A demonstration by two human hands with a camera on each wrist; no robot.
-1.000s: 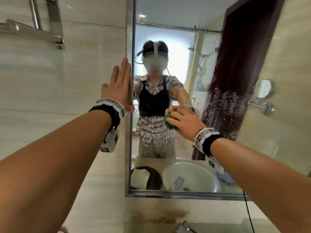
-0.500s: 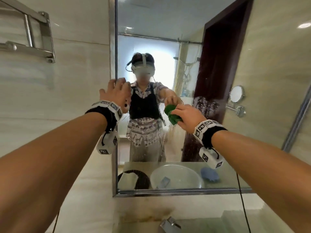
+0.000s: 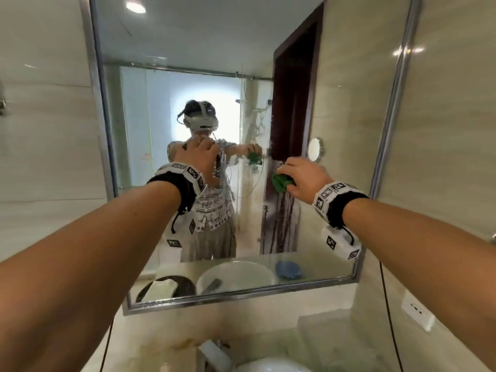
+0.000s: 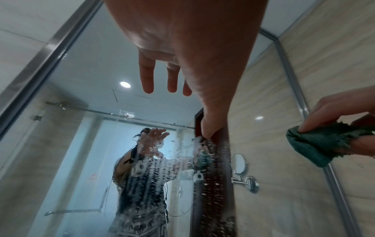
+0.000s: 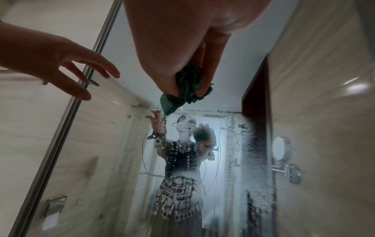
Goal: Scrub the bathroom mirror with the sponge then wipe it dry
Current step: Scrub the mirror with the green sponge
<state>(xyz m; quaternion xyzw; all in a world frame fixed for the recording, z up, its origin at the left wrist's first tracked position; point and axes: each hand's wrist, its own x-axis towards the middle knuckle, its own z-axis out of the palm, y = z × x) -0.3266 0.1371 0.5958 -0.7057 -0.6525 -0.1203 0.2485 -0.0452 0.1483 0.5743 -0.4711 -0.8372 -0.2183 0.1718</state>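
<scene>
Since the earlier frame, the left hand (image 3: 198, 154) has left the mirror's left frame edge and now floats in front of the glass nearer its middle, and the right hand (image 3: 303, 178) has carried the sponge (image 3: 281, 181) rightward across the mirror (image 3: 166, 49).

A person stands at a bathroom bench facing a large wall mirror with a metal frame. Both bare arms reach forward. The left hand is open, its fingers spread and straight, holding nothing; the left wrist view shows the fingertips (image 4: 147, 83) close to the glass, though whether they touch cannot be told. The right hand is curled tightly around a crumpled green sponge, pinching it between thumb and fingers, with a wad of it sticking out beyond the fingertips toward the glass.

The sponge sits at about mid-height of the mirror, right of centre, and appears to be just off the surface. A band of soapy droplets and streaks (image 5: 257, 168) covers the glass directly below and beside it. The upper glass and the strip along the left frame edge look free of droplets. The right hand is the nearer one to the wet patch, so the scrubbing likely goes on there. A blue cloth (image 3: 288, 268) shows in the reflection, lying on the bench.
</scene>
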